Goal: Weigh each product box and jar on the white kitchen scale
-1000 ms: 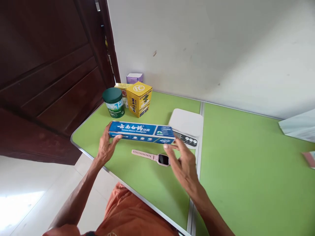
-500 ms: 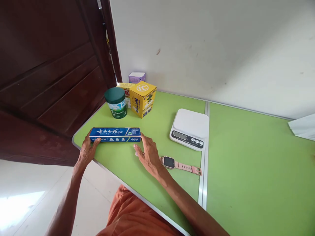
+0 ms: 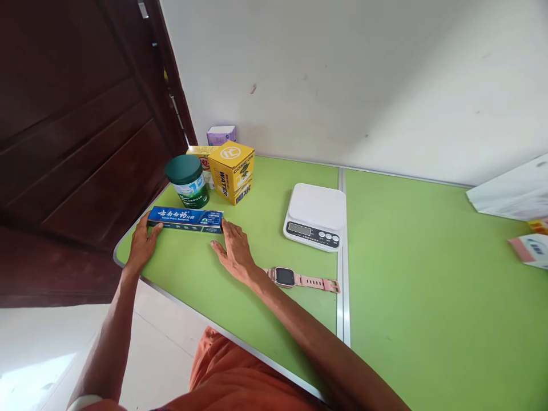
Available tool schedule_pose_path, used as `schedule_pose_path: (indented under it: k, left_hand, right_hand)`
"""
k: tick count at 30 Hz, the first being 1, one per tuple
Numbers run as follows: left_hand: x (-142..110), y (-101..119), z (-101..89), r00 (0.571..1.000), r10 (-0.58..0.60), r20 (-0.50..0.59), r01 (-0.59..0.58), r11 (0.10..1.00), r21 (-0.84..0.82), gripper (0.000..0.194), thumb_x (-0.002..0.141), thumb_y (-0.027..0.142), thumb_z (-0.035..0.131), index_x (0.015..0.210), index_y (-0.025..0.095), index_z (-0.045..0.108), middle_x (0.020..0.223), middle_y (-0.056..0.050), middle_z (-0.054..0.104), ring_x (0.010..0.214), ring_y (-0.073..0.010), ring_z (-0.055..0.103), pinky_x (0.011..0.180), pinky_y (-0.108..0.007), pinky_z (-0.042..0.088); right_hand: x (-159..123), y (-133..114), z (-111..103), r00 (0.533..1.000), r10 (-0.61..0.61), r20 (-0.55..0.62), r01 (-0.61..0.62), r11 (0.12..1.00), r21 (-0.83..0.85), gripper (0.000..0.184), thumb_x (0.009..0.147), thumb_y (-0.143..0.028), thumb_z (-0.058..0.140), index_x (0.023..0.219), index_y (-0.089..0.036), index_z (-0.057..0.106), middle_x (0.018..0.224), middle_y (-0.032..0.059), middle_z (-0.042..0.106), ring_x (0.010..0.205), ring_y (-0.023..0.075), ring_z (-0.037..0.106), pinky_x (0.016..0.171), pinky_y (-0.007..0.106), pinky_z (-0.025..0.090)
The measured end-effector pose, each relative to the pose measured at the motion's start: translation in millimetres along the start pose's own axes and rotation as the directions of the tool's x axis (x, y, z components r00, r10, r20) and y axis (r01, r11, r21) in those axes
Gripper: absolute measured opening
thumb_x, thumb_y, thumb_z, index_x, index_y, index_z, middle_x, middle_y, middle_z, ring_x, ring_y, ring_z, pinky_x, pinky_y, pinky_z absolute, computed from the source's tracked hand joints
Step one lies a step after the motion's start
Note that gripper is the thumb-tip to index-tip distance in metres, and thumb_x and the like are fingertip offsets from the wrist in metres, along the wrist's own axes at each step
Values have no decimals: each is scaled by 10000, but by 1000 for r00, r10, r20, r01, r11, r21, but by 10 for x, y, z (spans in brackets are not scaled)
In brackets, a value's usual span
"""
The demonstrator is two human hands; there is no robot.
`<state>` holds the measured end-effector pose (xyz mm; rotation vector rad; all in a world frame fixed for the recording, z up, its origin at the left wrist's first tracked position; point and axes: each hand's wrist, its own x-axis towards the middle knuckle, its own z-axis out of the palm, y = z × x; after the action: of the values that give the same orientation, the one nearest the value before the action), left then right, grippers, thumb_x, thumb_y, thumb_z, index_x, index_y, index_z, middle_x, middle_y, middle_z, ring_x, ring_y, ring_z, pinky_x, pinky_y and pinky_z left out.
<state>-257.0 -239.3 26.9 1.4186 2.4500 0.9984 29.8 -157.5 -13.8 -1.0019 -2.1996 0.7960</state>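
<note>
A blue toothpaste box (image 3: pixel 185 220) lies lengthwise on the green table, just in front of a green-lidded tub (image 3: pixel 187 180). My left hand (image 3: pixel 143 242) grips its left end, the thumb on the near face and the other fingers partly hidden behind the end. At the opposite end, my right hand (image 3: pixel 235 248) presses its fingers against the box, with the thumb held apart toward me. Part of a pink-strapped smartwatch (image 3: pixel 284 277) is covered by my right wrist. Beyond it stands a white kitchen scale (image 3: pixel 315 216) with nothing on its platform.
Behind the tub are a yellow box (image 3: pixel 232 173), another yellow carton (image 3: pixel 197 150) and a purple pack (image 3: pixel 221 135) near the wall. A metal seam (image 3: pixel 343 257) divides the green table (image 3: pixel 428 285). White and pink packaging (image 3: pixel 533 250) shows at the right edge. A dark wooden door (image 3: pixel 85 142) stands left.
The toothpaste box has moved back, closer to the tub, with both hands at its ends. The view has shifted right, bringing more packaging into sight.
</note>
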Motion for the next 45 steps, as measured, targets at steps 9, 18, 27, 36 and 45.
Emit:
schedule_pose_path:
  k: [9, 18, 27, 36, 45]
  left_hand:
    - [207, 121, 103, 997, -40, -68, 44, 998, 47, 772, 970, 534, 576, 1611, 121, 461, 1599, -233, 567, 1479, -430, 567, 1285, -601, 425]
    - [-512, 556, 469, 984, 84, -157, -76, 996, 54, 1102, 893, 600, 722, 1693, 25, 228, 1729, -351, 250, 1647, -527, 236, 1322, -718, 293]
    - [-1054, 1740, 907, 807, 582, 96, -563, 809, -169, 587, 1035, 449, 668, 1542, 201, 510, 1437, -185, 675, 1285, -309, 691, 1104, -495, 587]
    - [-1312, 3313, 1984, 312, 900, 304, -637, 436, -636, 423, 1063, 331, 615, 1470, 224, 573, 1351, -131, 702, 1289, -271, 696, 1107, -453, 598]
    - [-1927, 4619, 3431, 131, 891, 434, -481, 440, -758, 648, 963, 377, 728, 1533, 200, 478, 1406, -167, 607, 1259, -310, 680, 1089, -516, 586]
  right_hand:
    - [269, -126, -107, 993, 97, 65, -94, 995, -39, 685, 1017, -284, 678, 1630, -98, 435, 1563, 238, 602, 1445, 361, 551, 1236, 560, 462]
    - [-54, 110, -397, 991, -39, 131, 32, 998, 57, 659, 1047, -307, 679, 1641, -127, 459, 1551, 217, 636, 1451, 333, 596, 1286, 547, 470]
    - [-800, 296, -1326, 996, 81, -37, -67, 951, 300, 506, 1086, -451, 586, 1500, -162, 624, 1488, 206, 695, 1361, 340, 694, 1163, 563, 573]
    - [-1837, 686, -2345, 792, 471, -389, -326, 865, 382, 279, 1040, -410, 606, 1211, -238, 744, 1277, 107, 801, 1052, 253, 792, 818, 388, 651]
    - [-2791, 1912, -3343, 117, 407, -906, -545, 789, 284, 469, 931, -552, 630, 1260, -220, 667, 1351, 172, 732, 1206, 326, 710, 948, 524, 633]
